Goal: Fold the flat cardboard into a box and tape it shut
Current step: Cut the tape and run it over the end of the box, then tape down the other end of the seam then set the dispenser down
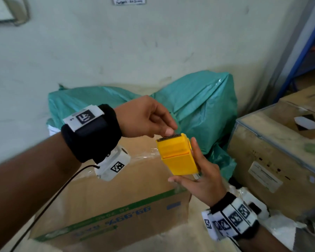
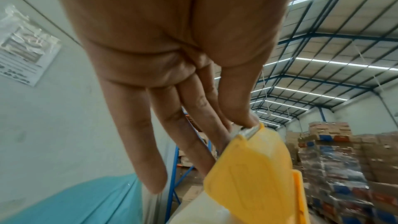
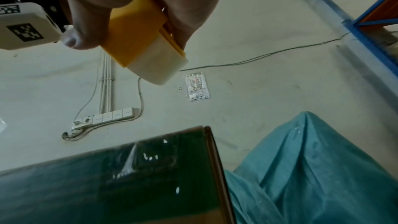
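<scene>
A yellow tape dispenser (image 1: 173, 151) lies in my right hand (image 1: 186, 165), palm up, thumb and fingers curled round its body. Its toothed cutter points up. My left hand (image 1: 168, 132) comes down from above, and its thumb and fingertips pinch at that cutter edge; clear tape between them cannot be made out. In the left wrist view the thumb (image 2: 241, 108) presses the metal cutter of the dispenser (image 2: 254, 173). The right wrist view shows the dispenser (image 3: 137, 40) and its whitish tape roll (image 3: 159, 69). Below both hands stands the folded cardboard box (image 1: 120, 197), with shiny clear tape across its top (image 3: 129, 176).
A green plastic-wrapped bundle (image 1: 198, 106) sits behind the box against the wall. A dusty brown crate (image 1: 271, 151) stands to the right, with a blue rack post (image 1: 298, 51) beyond it. Stacks of cartons (image 2: 333, 159) fill the warehouse further off.
</scene>
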